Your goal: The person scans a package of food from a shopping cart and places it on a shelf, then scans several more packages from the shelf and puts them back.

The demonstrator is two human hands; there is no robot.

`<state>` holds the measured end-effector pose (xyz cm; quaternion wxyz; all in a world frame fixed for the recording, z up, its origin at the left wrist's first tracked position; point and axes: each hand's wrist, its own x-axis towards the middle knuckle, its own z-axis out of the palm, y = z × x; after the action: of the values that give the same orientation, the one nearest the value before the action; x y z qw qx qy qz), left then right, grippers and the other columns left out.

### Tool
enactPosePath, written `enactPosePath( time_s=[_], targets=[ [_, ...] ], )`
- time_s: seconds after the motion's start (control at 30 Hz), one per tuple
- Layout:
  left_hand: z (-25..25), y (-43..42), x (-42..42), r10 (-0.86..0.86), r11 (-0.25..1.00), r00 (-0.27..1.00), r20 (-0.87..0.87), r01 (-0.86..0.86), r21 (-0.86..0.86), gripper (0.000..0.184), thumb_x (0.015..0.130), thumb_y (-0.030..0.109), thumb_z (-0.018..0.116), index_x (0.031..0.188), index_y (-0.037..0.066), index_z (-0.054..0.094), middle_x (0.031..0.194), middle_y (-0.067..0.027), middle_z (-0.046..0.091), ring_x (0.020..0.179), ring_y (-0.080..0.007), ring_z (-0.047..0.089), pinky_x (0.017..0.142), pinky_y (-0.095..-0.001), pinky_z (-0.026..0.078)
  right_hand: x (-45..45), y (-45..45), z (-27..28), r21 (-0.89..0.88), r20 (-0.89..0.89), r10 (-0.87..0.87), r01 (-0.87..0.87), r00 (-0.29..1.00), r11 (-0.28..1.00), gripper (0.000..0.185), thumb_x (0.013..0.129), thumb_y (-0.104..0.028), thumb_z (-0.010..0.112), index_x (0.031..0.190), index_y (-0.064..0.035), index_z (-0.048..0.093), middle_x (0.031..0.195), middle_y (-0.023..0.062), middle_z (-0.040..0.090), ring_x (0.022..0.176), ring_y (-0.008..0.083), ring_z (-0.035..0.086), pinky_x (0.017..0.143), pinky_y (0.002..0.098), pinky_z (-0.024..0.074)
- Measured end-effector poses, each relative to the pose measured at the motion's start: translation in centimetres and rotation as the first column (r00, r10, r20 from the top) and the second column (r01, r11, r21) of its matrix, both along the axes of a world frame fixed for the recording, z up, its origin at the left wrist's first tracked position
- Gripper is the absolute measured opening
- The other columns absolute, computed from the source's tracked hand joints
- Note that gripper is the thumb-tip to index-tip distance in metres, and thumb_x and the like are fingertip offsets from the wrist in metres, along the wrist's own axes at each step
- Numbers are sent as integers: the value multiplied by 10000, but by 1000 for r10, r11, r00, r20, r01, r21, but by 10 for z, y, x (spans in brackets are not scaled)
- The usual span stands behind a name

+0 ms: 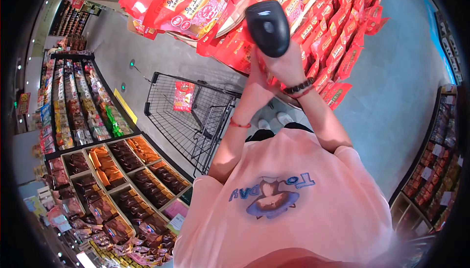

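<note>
Your right hand (286, 67) grips black handheld scanner (268, 28) at red Wujiang zhacai packets (188, 11). Your left hand (257, 81) close beside; can't tell its hold. Wire shopping cart (155, 102) carries red-and-pink packet (184, 96).

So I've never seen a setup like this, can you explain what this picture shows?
There's no robot here, just a person's two bare hands. The single picture comes from a camera worn on their head, looking forward and down, so their pink shirt fills the bottom. The right hand holds a black device, which looks like a handheld scanner. The left hand is close beside it; what it grips, if anything, is unclear. Ahead are piled red packets. To the left, a wire cart has another packet inside.
</note>
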<state>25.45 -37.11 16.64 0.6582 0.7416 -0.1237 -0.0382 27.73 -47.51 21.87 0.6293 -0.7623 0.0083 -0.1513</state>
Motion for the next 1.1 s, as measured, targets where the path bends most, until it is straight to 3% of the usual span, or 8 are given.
enactPosePath(
  time_s=[0.1,0.17,0.27,0.43,0.67,0.77,0.97,1.1],
  targets=[
    [-54,10,45,138,988,985,-99,-144,-48,491,762,71,570,1192,8,341,1049,-122,528,957,-184,517,813,-287,416,16,9,-6,-183,109,130,-109,985,977,290,654,-193,668,855,-13,563,701,164,590,691,320,590,586,339,460],
    [-59,15,52,150,964,968,203,-189,187,451,770,62,564,1176,27,369,997,-83,547,898,-170,535,763,-287,436,14,5,-2,-209,78,241,-220,968,953,316,641,-198,676,867,-11,559,718,174,589,709,339,579,603,347,461],
    [-60,14,74,88,878,992,-95,-122,-462,345,793,70,543,1121,52,437,917,-35,559,774,-138,543,638,-266,440,6,-10,-2,-161,2,267,-263,964,951,317,675,-223,665,891,-13,565,742,159,602,711,280,604,631,339,461],
    [-79,43,100,-153,977,957,-248,108,-184,277,769,20,552,1040,39,498,938,-21,569,745,-74,520,629,-199,410,-20,-58,-12,-166,-188,145,-177,971,970,322,720,-264,639,922,-22,573,779,149,616,758,228,612,667,322,458],
    [-111,35,95,73,853,918,-391,-260,-452,305,675,-64,428,958,-22,534,853,-47,575,712,-115,526,612,-217,407,-65,-126,-37,77,-381,34,-5,924,997,206,764,-171,612,901,-21,579,696,28,593,621,77,543,540,241,424],
    [-123,20,93,391,860,856,-339,-471,-197,267,620,-74,356,803,-16,541,710,-29,515,582,-113,461,525,-223,368,-73,-141,-38,222,-335,-7,86,942,971,157,785,-143,588,865,-8,577,704,10,583,614,62,541,509,210,413],
    [-138,7,107,536,361,598,-596,-801,-478,118,646,-33,386,636,55,464,569,6,419,472,-106,373,432,-231,298,-77,-155,-37,359,-333,-62,187,941,914,176,787,-147,593,900,-15,562,756,21,583,635,72,545,535,208,416],
    [-108,10,117,533,459,573,-623,-814,-355,103,588,-37,406,581,61,435,545,-56,447,499,-155,449,492,-265,351,-76,-158,-42,381,-334,-26,161,942,910,173,787,-130,589,913,-17,553,755,16,575,642,72,541,537,205,414]
  ],
)
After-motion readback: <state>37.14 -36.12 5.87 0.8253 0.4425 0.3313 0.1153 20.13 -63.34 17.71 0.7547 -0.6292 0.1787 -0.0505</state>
